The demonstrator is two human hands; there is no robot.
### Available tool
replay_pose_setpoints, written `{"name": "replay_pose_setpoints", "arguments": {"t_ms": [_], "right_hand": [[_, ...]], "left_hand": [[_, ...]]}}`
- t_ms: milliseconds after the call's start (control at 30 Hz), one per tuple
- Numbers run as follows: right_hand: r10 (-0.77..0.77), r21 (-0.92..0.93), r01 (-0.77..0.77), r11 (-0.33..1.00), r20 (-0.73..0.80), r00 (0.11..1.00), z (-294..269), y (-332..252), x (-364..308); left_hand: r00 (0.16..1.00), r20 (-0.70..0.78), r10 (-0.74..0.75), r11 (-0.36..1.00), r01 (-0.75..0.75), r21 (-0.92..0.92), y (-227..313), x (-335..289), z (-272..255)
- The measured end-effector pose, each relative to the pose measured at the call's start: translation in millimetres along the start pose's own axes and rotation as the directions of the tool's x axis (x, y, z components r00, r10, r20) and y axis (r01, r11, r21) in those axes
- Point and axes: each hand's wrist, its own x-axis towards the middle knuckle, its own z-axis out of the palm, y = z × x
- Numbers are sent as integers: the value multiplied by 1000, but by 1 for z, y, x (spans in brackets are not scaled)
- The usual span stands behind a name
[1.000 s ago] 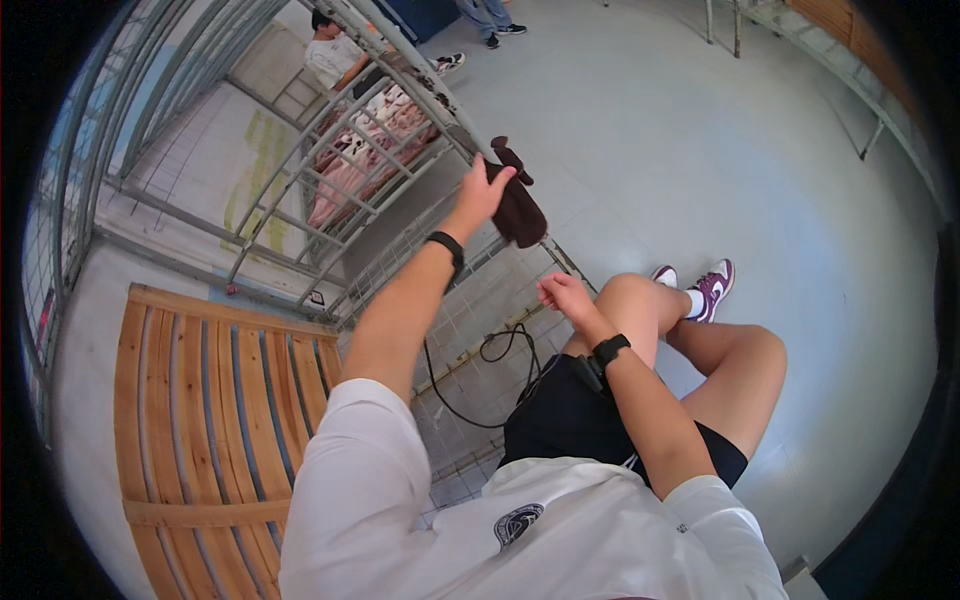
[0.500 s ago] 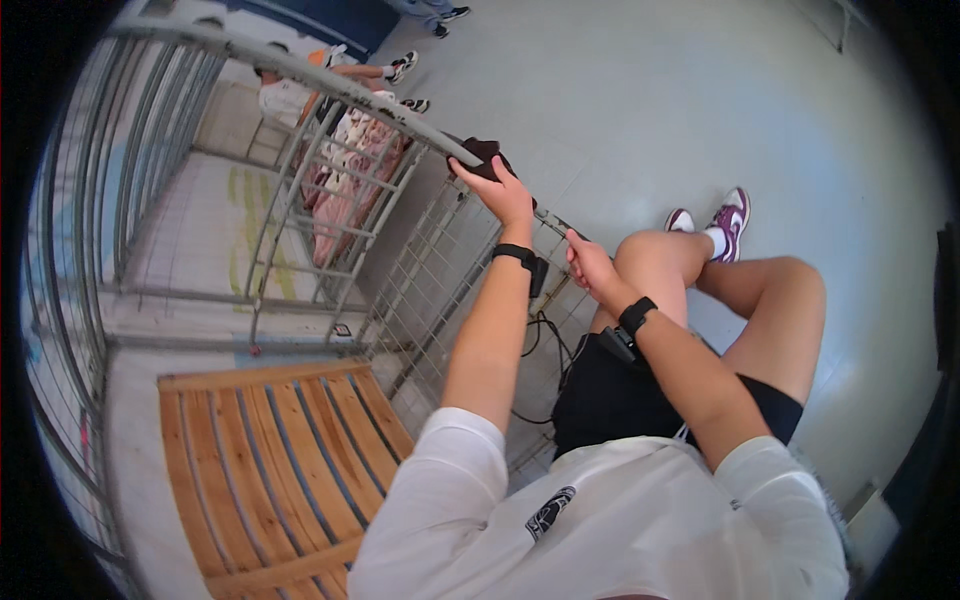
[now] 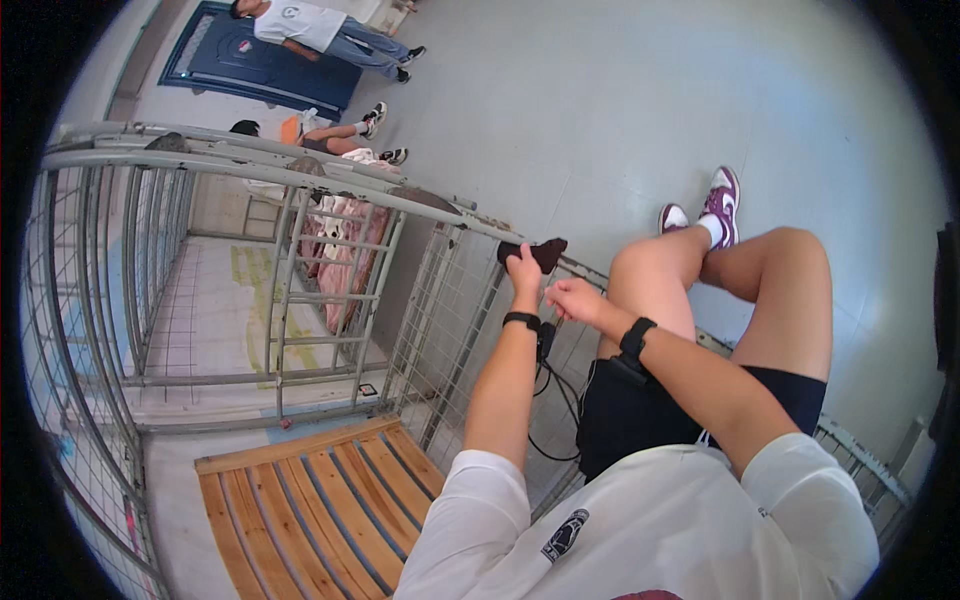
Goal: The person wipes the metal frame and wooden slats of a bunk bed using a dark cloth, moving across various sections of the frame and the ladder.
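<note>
1. The left hand (image 3: 524, 272) is closed around a brown cloth (image 3: 543, 254), thumb raised along its near side.
2. The cloth sits by the end of the bed rail (image 3: 230, 167), above the floor (image 3: 560, 120) in this view; whether it touches the rail cannot be told.
3. The right hand (image 3: 580, 301) is just beside and below the left, its fingers curled in; whether they pinch anything is too small to tell.
4. Each wrist wears a black band, the left one (image 3: 522, 320) and the right one (image 3: 636, 340).
5. Beneath the left forearm are a wire mesh (image 3: 430, 300) and a black cable (image 3: 553, 457); wooden slats (image 3: 300, 443) lie to the left.
6. The wearer's bare knees are bent, with purple-and-white shoes (image 3: 722, 195) on the floor.
7. Beyond the rails lies pink bedding (image 3: 350, 240), near a seated person's legs (image 3: 338, 133).
8. Farther off, someone in a white shirt (image 3: 305, 25) stands by a blue door (image 3: 225, 50).
</note>
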Motion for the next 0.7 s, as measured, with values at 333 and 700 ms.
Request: {"name": "replay_pose_setpoints", "arguments": {"t_ms": [333,700], "right_hand": [[-9,91,-1,996,114,993,-15,-16,-22],[-125,627,214,749,-184,975,-175,-156,-124]], "left_hand": [[728,-570,381,633,-655,-413,229,-39,-163],[834,-436,338,941,-289,177,284,-8,-268]]}}
